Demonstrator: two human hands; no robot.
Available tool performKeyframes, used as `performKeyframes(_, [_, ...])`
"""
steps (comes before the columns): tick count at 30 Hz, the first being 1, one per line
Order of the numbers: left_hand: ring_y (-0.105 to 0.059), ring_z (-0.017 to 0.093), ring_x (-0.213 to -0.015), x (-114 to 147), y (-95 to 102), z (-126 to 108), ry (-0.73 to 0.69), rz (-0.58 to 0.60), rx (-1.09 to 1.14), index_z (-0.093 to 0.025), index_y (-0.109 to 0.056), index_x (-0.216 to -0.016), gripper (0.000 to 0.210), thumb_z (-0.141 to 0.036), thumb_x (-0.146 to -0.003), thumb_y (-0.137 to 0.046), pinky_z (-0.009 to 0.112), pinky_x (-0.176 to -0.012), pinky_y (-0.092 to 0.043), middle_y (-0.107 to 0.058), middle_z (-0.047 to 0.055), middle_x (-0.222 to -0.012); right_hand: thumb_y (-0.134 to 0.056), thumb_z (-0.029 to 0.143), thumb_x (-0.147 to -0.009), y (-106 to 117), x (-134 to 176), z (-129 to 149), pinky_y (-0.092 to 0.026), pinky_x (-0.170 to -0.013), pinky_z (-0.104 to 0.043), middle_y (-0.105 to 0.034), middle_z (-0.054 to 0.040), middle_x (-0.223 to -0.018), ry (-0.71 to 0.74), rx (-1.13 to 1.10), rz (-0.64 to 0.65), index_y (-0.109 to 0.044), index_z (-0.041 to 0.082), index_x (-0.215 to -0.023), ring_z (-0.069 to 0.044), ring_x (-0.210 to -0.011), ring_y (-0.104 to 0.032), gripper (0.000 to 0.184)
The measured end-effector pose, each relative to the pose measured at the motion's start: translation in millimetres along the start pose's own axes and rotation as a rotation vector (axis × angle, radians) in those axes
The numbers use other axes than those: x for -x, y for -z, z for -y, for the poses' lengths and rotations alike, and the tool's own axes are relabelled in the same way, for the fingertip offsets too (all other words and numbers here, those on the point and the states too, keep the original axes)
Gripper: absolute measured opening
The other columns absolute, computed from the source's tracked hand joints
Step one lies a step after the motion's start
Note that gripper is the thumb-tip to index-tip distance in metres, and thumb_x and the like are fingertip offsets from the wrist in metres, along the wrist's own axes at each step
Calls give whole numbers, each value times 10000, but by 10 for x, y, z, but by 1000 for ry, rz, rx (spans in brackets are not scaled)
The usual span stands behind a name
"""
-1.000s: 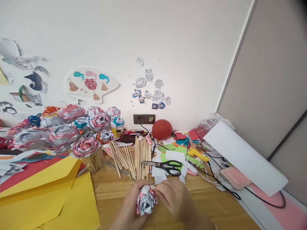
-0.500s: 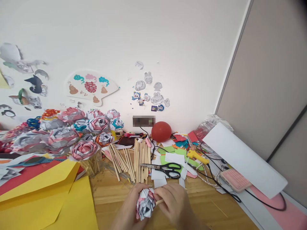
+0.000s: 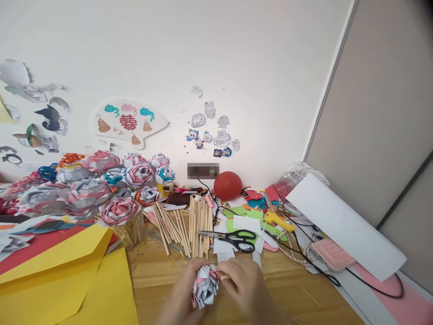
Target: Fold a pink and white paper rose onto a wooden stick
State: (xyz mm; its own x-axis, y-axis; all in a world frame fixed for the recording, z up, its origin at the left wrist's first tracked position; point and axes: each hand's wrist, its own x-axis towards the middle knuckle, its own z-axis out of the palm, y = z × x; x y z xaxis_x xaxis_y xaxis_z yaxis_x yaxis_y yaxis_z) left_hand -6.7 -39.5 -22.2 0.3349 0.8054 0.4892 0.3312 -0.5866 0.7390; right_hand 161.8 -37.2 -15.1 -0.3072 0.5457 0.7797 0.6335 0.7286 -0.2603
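Observation:
A folded paper flower (image 3: 205, 286) in white-grey and pink lies on its side between my hands, low in the head view. My left hand (image 3: 184, 289) is closed around its left side. On the other side, my right hand (image 3: 245, 286) pinches with its fingers at the flower's right edge. The tip of a thin wooden stick (image 3: 225, 277) shows between the right fingers; the rest of it is hidden by the hand. Just beyond my hands lie black-handled scissors (image 3: 241, 239) and a row of wooden sticks (image 3: 200, 221).
Finished paper flowers (image 3: 120, 210) crowd the left back, with yellow paper (image 3: 67, 280) before them. A red balloon (image 3: 228, 185) rests against the wall. To the right are a yellow glue gun (image 3: 279, 221), cords, paper scraps (image 3: 246, 223), a pink keypad (image 3: 333, 253) and a white sheet (image 3: 345, 225).
The right fingers have shifted slightly on the stick, and the flower has tilted a little. Both hands stay in nearly the same place.

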Motion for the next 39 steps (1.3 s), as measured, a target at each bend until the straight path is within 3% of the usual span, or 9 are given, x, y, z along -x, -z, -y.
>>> performKeyframes(3, [-606, 191, -785, 10, -7, 14, -1, -7, 1, -224, -467, -1044, 458, -28, -630, -466, 270, -702, -478, -624, 29, -899, -285, 278, -937, 11, 0, -11, -306, -479, -254, -552, -13, -565, 104, 148, 0, -560, 177, -784, -147, -504, -492, 331])
performKeyframes(7, [-606, 189, -793, 11, -10, 15, 5, 7, 13, -224, -465, -1046, 460, -27, -630, -452, 273, -709, -477, -621, 28, -901, -260, 295, -948, 0, 7, -13, -328, -490, -250, -573, -12, -587, 82, 108, 33, -550, 175, -803, -143, -512, -512, 345])
performKeyframes(11, [-607, 183, -781, 4, -2, -17, 24, 17, 25, -219, -466, -1033, 433, -43, -638, -448, 271, -703, -481, -617, 23, -883, -293, 328, -939, -12, 22, 3, -357, -509, -228, -598, 5, -632, -34, -9, 31, -533, 199, -834, -134, -546, -543, 293])
performKeyframes(13, [-607, 179, -761, 4, 2, -28, 44, 14, 19, -219, -462, -1026, 409, -60, -649, -455, 270, -695, -485, -614, 21, -868, -349, 353, -916, -11, 31, 6, -371, -500, -210, -569, 24, -618, -149, -92, 37, -504, 201, -935, -125, -531, -538, 218])
performKeyframes(16, [-603, 186, -754, 10, 4, -18, 79, -9, -2, -212, -449, -1028, 388, -90, -661, -481, 280, -689, -494, -613, 38, -874, -366, 365, -901, -7, 39, -1, -401, -514, -209, -560, 12, -685, -229, -158, 66, -386, 167, -1110, -135, -579, -558, 289])
performKeyframes(22, [-607, 211, -795, 11, 1, 12, 81, -35, -33, -205, -452, -1043, 408, -74, -657, -472, 319, -728, -496, -626, 60, -902, -257, 293, -939, -21, 29, -1, -375, -521, -234, -550, -19, -715, -54, 16, 64, -455, 190, -850, -141, -584, -537, 240])
performKeyframes(29, [-592, 228, -843, -8, -1, -37, 42, -35, -105, -206, -514, -997, 407, -43, -627, -466, 335, -758, -481, -621, 70, -929, -307, 283, -937, -11, 17, -7, -335, -524, -244, -546, -17, -663, -14, 115, 50, -530, 187, -735, -138, -569, -514, 316])
performKeyframes(34, [-593, 229, -856, -8, -7, -38, 42, -31, -88, -201, -526, -1000, 392, -61, -638, -474, 331, -762, -478, -631, 72, -936, -326, 267, -935, -1, 9, 10, -351, -521, -235, -574, -4, -649, -15, 98, 55, -565, 190, -822, -127, -558, -529, 276])
performKeyframes(39, [-599, 222, -835, 1, -11, -29, 53, -17, -66, -206, -509, -1009, 395, -61, -643, -469, 326, -754, -482, -632, 62, -919, -277, 215, -944, 5, 3, -1, -349, -466, -238, -571, -16, -596, 160, 234, -13, -608, 182, -859, -126, -488, -516, 343])
